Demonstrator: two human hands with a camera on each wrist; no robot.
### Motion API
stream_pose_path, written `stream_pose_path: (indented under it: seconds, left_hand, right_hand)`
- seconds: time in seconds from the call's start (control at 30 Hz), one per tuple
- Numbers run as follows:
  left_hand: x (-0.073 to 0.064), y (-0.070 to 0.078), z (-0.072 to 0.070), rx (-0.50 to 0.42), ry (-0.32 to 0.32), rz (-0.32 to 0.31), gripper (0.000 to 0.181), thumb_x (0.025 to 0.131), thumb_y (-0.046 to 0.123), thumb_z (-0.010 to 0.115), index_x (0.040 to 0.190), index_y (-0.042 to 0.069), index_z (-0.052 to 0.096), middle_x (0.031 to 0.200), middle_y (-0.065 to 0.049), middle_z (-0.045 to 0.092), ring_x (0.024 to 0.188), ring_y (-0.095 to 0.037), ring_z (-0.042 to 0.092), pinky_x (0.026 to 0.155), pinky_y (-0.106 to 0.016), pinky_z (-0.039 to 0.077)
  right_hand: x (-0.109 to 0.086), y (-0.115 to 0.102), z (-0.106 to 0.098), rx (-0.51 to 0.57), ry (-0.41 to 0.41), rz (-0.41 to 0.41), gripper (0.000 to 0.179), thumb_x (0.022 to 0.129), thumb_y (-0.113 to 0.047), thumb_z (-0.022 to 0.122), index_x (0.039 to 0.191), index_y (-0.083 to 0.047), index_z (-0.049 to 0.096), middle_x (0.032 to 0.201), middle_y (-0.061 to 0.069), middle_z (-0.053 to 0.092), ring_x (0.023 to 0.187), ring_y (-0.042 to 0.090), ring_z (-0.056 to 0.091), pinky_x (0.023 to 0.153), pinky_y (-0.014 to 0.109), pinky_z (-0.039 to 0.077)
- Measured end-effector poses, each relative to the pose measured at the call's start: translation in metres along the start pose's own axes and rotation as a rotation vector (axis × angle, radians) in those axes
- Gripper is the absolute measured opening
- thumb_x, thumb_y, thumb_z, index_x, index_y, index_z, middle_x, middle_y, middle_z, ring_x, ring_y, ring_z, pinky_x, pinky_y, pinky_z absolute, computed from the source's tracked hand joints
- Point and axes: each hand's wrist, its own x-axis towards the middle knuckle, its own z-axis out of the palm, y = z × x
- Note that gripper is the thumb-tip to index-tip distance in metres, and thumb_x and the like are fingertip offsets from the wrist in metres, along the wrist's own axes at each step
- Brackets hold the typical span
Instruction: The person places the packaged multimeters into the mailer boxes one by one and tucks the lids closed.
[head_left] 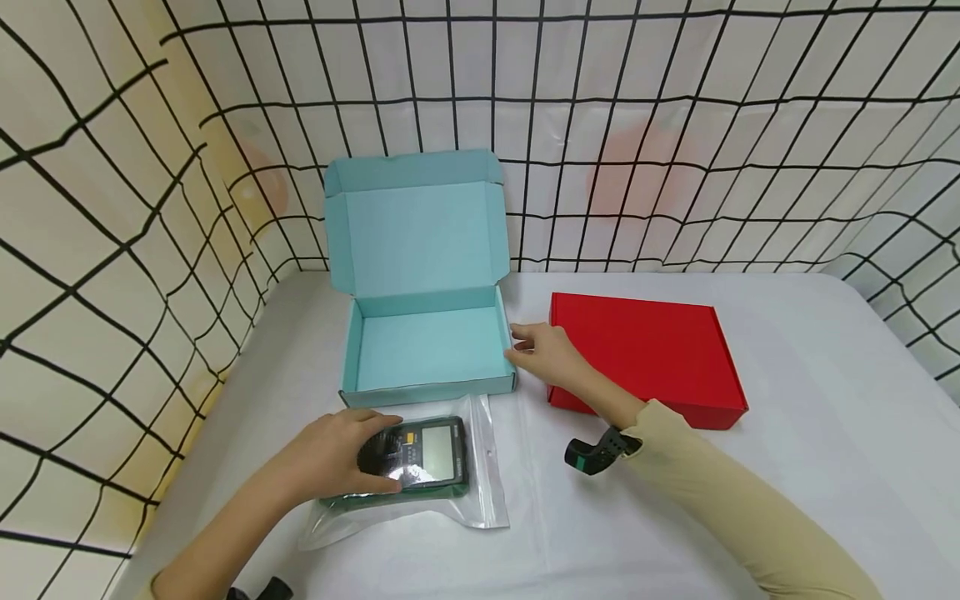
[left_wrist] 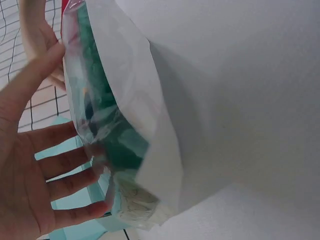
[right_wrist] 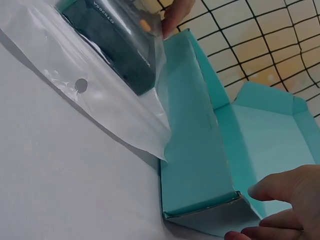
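Note:
A multimeter in a clear plastic bag lies on the white cloth in front of an open light blue box. My left hand spans the bagged meter's left part, its fingers fairly straight and touching the bag. Part of the meter is hidden under that hand. At the box's right wall, my right hand pinches the edge, thumb on the inner side and fingers outside, as the right wrist view shows. The box stands with its lid raised, and its inside is bare.
Right of the blue box lies a closed red box, partly behind my right forearm. Black wire mesh rises behind and to the left of the table. White cloth covers the table. A black band is on my right wrist.

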Motion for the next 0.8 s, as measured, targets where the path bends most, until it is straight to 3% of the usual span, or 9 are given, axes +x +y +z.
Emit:
stream_pose_path:
  seconds: [0.17, 0.47, 0.6, 0.8]
  left_hand:
    - [0.001, -0.001, 0.003, -0.022, -0.043, 0.007, 0.089, 0.055, 0.051, 0.080, 0.129, 0.012, 0.050, 0.122, -0.006, 0.054, 0.104, -0.025, 0.056, 0.084, -0.041, 0.048]
    - [0.005, -0.004, 0.008, -0.018, -0.065, -0.009, 0.082, 0.053, 0.051, 0.081, 0.121, 0.013, 0.055, 0.111, 0.000, 0.056, 0.086, -0.012, 0.053, 0.070, -0.031, 0.048]
    - [0.007, -0.001, 0.010, 0.004, -0.070, -0.028, 0.086, 0.052, 0.049, 0.083, 0.122, 0.011, 0.054, 0.110, -0.002, 0.055, 0.085, -0.013, 0.052, 0.071, -0.032, 0.049]
    - [0.008, 0.004, 0.015, 0.079, -0.055, 0.000, 0.089, 0.047, 0.048, 0.085, 0.119, 0.007, 0.050, 0.107, -0.005, 0.055, 0.088, -0.017, 0.053, 0.071, -0.036, 0.049]
  right_hand:
    - [0.002, -0.002, 0.004, -0.014, 0.014, 0.006, 0.052, 0.086, -0.017, 0.058, 0.132, 0.001, 0.044, 0.127, 0.017, 0.054, 0.103, 0.028, 0.061, 0.083, 0.037, 0.051]
    - [0.004, -0.004, 0.007, -0.030, 0.032, -0.034, 0.045, 0.086, -0.012, 0.054, 0.128, 0.005, 0.047, 0.122, 0.019, 0.056, 0.100, 0.028, 0.063, 0.085, 0.037, 0.050]
    - [0.004, -0.003, 0.008, -0.020, 0.033, -0.015, 0.046, 0.087, -0.012, 0.054, 0.129, 0.004, 0.046, 0.123, 0.019, 0.056, 0.102, 0.028, 0.062, 0.085, 0.037, 0.049]
    - [0.004, -0.004, 0.009, -0.019, 0.020, -0.001, 0.047, 0.088, -0.012, 0.055, 0.131, 0.003, 0.044, 0.123, 0.018, 0.056, 0.104, 0.029, 0.061, 0.084, 0.037, 0.050]
